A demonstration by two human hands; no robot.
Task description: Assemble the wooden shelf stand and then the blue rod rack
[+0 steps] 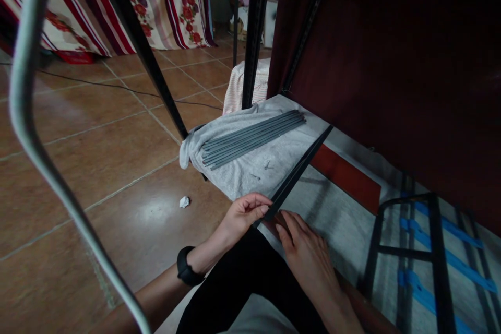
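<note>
A long, narrow dark metal bar (299, 171), which looks angled along its length, slants from my lap up over the grey cloth. My left hand (245, 215), with a black band on its wrist, pinches the bar's near end between thumb and fingers. Close beside that end is my right hand (307, 250), fingers curled inward; what lies inside them is hidden. A row of thin grey rods (252, 139) rests on the grey cloth (235, 180) beyond my hands. Two small screw-like pieces (268, 166) lie on the cloth near the rods.
An orange-red board (348, 177) lies right of the bar. At right stands a black metal frame (407, 253), by blue strips (422, 250). Black posts (256, 31) rise behind. A curved grey tube (58, 177) crosses the left foreground. Crumpled paper (184, 202) lies on the tiles.
</note>
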